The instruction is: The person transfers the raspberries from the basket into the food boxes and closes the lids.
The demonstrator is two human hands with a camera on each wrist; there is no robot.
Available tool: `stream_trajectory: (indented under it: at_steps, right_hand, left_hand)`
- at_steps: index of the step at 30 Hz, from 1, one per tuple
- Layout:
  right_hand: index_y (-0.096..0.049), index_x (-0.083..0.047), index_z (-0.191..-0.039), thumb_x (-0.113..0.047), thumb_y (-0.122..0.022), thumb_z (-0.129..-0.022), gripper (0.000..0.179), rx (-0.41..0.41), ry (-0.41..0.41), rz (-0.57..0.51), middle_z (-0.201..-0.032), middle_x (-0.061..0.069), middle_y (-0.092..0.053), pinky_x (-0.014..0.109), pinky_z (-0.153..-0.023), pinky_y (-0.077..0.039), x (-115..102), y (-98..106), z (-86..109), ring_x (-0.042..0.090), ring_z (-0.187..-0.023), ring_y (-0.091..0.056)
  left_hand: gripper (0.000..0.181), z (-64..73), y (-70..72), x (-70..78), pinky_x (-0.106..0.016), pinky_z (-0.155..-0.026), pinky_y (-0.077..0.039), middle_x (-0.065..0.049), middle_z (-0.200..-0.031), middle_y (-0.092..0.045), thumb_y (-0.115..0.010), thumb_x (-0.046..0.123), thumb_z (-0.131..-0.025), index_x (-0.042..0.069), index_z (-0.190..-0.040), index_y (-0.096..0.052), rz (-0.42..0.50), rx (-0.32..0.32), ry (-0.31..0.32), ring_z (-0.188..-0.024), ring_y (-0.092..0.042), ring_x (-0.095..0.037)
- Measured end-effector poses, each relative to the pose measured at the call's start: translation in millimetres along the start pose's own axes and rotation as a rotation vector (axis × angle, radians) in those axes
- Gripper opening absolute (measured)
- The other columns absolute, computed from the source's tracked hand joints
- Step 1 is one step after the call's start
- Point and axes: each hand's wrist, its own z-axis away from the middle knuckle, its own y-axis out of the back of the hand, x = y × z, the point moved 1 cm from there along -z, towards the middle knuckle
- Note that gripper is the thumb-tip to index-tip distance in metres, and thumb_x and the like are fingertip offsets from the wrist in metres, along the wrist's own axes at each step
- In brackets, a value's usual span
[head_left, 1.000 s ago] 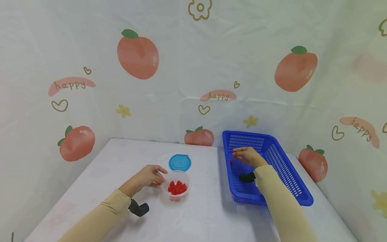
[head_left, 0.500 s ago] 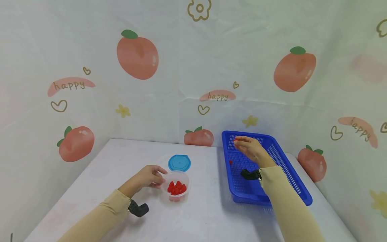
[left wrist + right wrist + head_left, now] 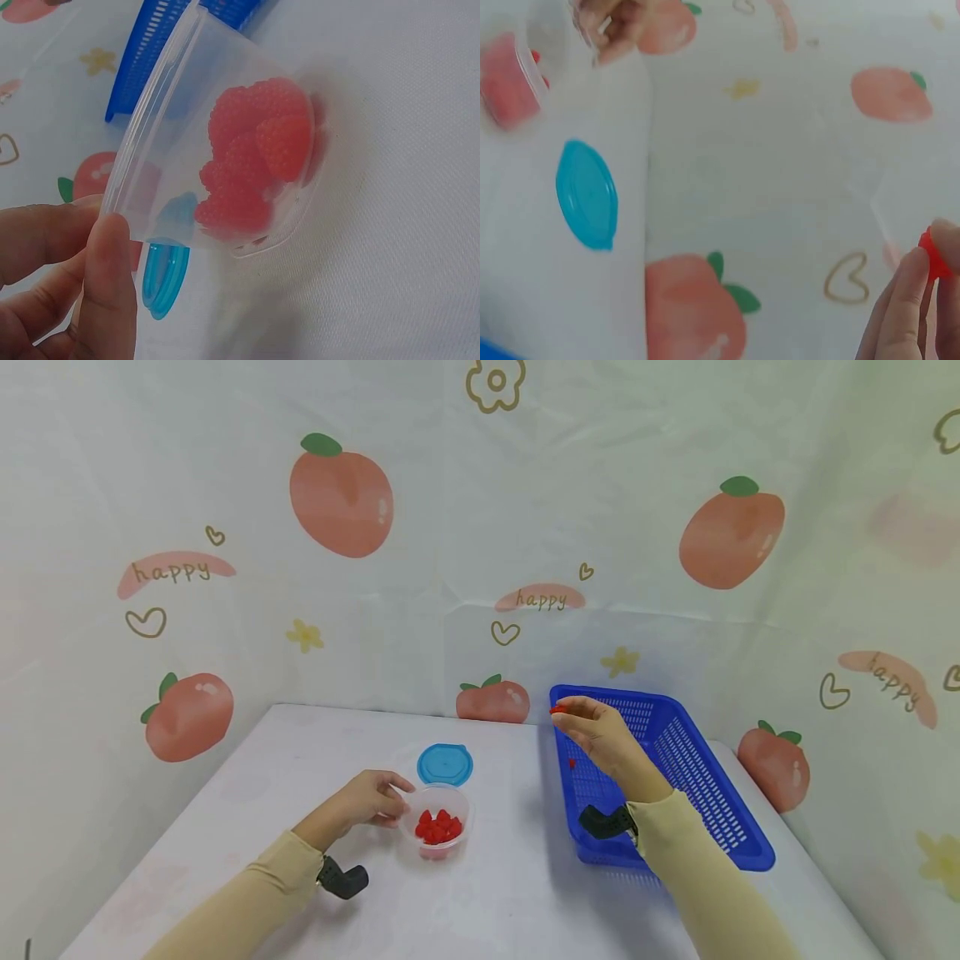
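My left hand (image 3: 372,797) pinches the rim of a clear plastic tub (image 3: 459,797) between thumb and fingers, as the left wrist view shows. Several red raspberries (image 3: 247,150) lie at the bottom of the tub, which stands on the table. Over the left rim of a blue plastic basket (image 3: 716,793), my right hand (image 3: 607,739) is raised, with a raspberry (image 3: 933,255) pinched between its fingertips. Another small red raspberry (image 3: 572,763) lies inside the basket by its left wall.
A blue lid (image 3: 446,765) lies on the white table (image 3: 495,893) just behind the tub. Behind the table hangs a white cloth backdrop (image 3: 420,652) printed with fruit and hearts. The basket fills the table's right side, close to the backdrop.
My right hand has risen from inside the basket with the raspberry and shifted left to above the basket's left rim. The left hand and the tub stay where they were.
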Motion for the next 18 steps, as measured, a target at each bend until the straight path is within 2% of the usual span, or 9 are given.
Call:
stream_trajectory:
  at_steps: [4,9,14,18]
  right_hand:
    - [-0.065,-0.014,-0.097,0.0,-0.064,-0.09,0.015,-0.015,0.01,-0.02,-0.097,-0.003,-0.063,0.019,-0.089,-0.053,3.3,-19.9,6.0,0.012,-0.096,-0.063]
    - [-0.066,-0.016,-0.091,0.003,-0.065,-0.088,0.019,-0.051,0.019,0.017,-0.096,-0.002,-0.062,0.021,-0.09,-0.053,13.2,-43.4,13.9,0.011,-0.095,-0.063]
    - [-0.066,-0.011,-0.096,-0.001,-0.069,-0.086,0.014,-0.035,0.005,0.105,-0.099,0.0,-0.063,0.026,-0.094,-0.052,29.9,-64.1,19.7,0.014,-0.097,-0.065]
    - [-0.065,-0.004,-0.101,-0.005,-0.071,-0.086,0.017,-0.017,-0.008,0.185,-0.101,0.004,-0.064,0.03,-0.096,-0.052,47.1,-78.2,22.3,0.015,-0.097,-0.064]
  left_hand:
    - [0.031,-0.5,1.0,-0.7,-0.029,-0.066,-0.059,-0.01,-0.085,-0.064,-0.071,0.006,-0.085,0.002,-0.114,-0.062,0.006,-0.013,-0.008,-0.066,-0.062,-0.018]
    - [0.031,-0.6,2.5,-2.4,-0.03,-0.067,-0.06,-0.01,-0.086,-0.065,-0.067,0.002,-0.084,0.001,-0.115,-0.062,0.013,-0.03,-0.03,-0.068,-0.063,-0.018]
    - [0.032,-0.8,2.5,-2.7,-0.03,-0.067,-0.06,-0.01,-0.086,-0.065,-0.067,0.002,-0.084,0.0,-0.115,-0.062,0.019,-0.03,-0.031,-0.068,-0.063,-0.018]
    - [0.031,-0.8,2.2,-2.1,-0.03,-0.067,-0.06,-0.01,-0.086,-0.065,-0.067,0.002,-0.084,0.001,-0.115,-0.062,0.014,-0.025,-0.028,-0.068,-0.063,-0.018]
